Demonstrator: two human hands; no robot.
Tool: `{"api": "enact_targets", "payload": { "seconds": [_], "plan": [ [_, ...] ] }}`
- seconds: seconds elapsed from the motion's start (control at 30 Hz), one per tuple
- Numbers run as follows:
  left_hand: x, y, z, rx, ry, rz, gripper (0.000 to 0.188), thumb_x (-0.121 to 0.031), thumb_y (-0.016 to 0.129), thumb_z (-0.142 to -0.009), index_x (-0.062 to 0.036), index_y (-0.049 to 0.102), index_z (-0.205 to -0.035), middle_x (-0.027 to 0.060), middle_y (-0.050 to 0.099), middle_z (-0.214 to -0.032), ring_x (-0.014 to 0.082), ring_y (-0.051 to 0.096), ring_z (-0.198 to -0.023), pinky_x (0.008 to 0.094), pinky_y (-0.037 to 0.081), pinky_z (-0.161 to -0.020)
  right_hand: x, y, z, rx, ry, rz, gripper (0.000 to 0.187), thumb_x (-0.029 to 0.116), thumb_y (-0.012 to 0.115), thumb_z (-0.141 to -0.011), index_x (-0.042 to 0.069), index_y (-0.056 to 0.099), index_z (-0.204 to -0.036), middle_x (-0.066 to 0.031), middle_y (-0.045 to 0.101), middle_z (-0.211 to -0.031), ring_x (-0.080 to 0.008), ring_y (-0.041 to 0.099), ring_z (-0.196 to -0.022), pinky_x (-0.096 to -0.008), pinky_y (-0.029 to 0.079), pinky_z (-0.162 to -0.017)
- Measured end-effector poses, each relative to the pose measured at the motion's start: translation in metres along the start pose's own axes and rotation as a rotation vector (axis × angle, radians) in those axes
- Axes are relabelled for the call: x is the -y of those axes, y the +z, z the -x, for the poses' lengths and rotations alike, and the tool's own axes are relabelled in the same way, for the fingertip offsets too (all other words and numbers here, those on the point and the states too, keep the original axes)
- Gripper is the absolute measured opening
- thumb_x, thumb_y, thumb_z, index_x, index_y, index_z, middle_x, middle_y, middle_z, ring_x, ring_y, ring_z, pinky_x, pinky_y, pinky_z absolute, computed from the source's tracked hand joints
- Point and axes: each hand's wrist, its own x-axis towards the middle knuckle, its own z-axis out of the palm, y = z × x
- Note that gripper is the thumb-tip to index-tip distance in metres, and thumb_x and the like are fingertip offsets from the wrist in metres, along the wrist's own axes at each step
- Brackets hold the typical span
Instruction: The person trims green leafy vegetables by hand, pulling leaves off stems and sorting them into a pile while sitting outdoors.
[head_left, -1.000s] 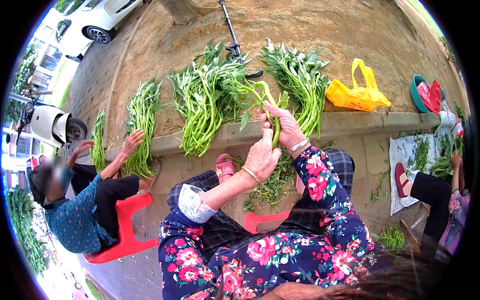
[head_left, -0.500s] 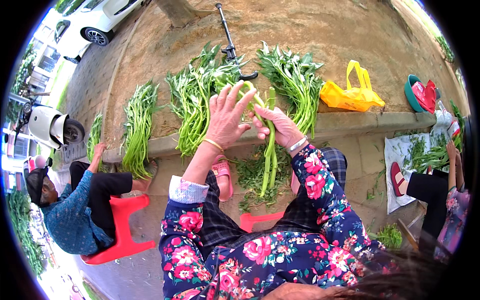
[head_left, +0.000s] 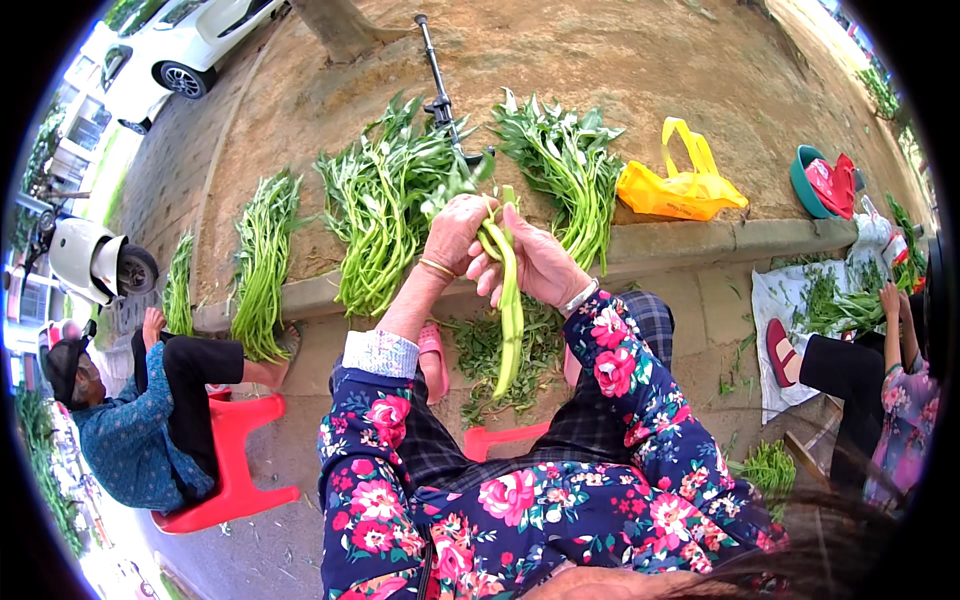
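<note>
Now, far left: a seated person in blue on a red stool, one arm reaching toward a small bundle on the curb. A scooter and a white car stand beyond.

Next along the curb: a second bundle, then the big pile of greens, with a black bar lying on the dirt behind it.

Centre: your left hand is closed round the top of the stalks, fingers wrapped over them. Your right hand cups the same stalks from the other side, thumb and fingers pressing them. Both grips are firm; the stalks hang down from your hands over your lap, above the trimmings on the pavement.

Change noted: half a second ago your left hand was spread open above the stalks; it has since shut on them, and the stalks hang straighter. Judgement: you have gathered a handful and are squaring it up, likely for trimming or bunching.

Right: another pile, a yellow bag, a green basin, and a second person sorting greens on a white sheet.
</note>
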Motion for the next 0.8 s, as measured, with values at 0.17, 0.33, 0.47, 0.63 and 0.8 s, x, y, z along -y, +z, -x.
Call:
{"api": "enact_targets", "payload": {
  "seconds": [0.17, 0.33, 0.47, 0.63, 0.8],
  "plan": [
    [0.014, 0.006, 0.008, -0.075, -0.216, -0.062, 0.023, -0.013, 0.057, -0.071, -0.0046, 0.052, -0.092, 0.0127, 0.057, -0.08, 0.0327, 0.056, -0.077, 0.0382, 0.046, -0.065, 0.004, -0.003, 0.001, -0.018, -0.011, 0.053, 0.066, 0.055, 0.032, -0.088, -0.006, 0.047, -0.109, -0.0204, 0.061, -0.087, -0.0284, 0.063, -0.066, -0.0367, 0.054, -0.052],
    [0.034, 0.003, 0.01, -0.336, -0.528, 0.363, 0.011, -0.007, 0.052, -0.08, -0.0051, 0.057, -0.09, 0.0118, 0.062, -0.083, 0.0233, 0.06, -0.072, 0.0293, 0.046, -0.062, 0.002, 0.007, -0.001, -0.369, -0.322, 0.275, 0.039, 0.033, 0.044, -0.091, -0.001, 0.047, -0.11, -0.0172, 0.06, -0.092, -0.0223, 0.062, -0.066, -0.0294, 0.053, -0.049],
    [0.025, -0.03, -0.02, -0.734, -0.629, 1.112, 0.021, -0.018, 0.054, -0.088, 0.0021, 0.058, -0.091, 0.0063, 0.058, -0.079, 0.0144, 0.056, -0.072, 0.027, 0.046, -0.068, 0.002, 0.001, -0.004, -0.614, -0.701, 0.809, 0.038, 0.009, 0.063, -0.078, 0.003, 0.05, -0.114, -0.0079, 0.059, -0.101, -0.0117, 0.06, -0.076, -0.0208, 0.051, -0.055],
    [0.01, -0.109, -0.033, -1.033, -0.275, 0.68, 0.018, -0.019, 0.061, -0.083, -0.003, 0.057, -0.092, 0.0054, 0.057, -0.07, 0.0145, 0.056, -0.06, 0.0257, 0.046, -0.058, 0.006, -0.002, -0.006, -0.742, -0.642, 0.625, 0.035, 0.008, 0.063, -0.079, 0.001, 0.052, -0.111, -0.0077, 0.056, -0.107, -0.012, 0.059, -0.082, -0.0214, 0.051, -0.054],
    [-0.046, -0.154, -0.035, -1.043, -0.192, 0.461, 0.031, -0.03, 0.058, -0.085, 0.0005, 0.054, -0.087, 0.0018, 0.048, -0.052, 0.0176, 0.057, -0.053, 0.029, 0.046, -0.058, 0.013, -0.019, 0.0, -0.788, -0.606, 0.486, 0.025, 0.01, 0.061, -0.081, 0.001, 0.055, -0.104, -0.0054, 0.058, -0.097, -0.0105, 0.058, -0.075, -0.0204, 0.051, -0.05]
  ]
}}
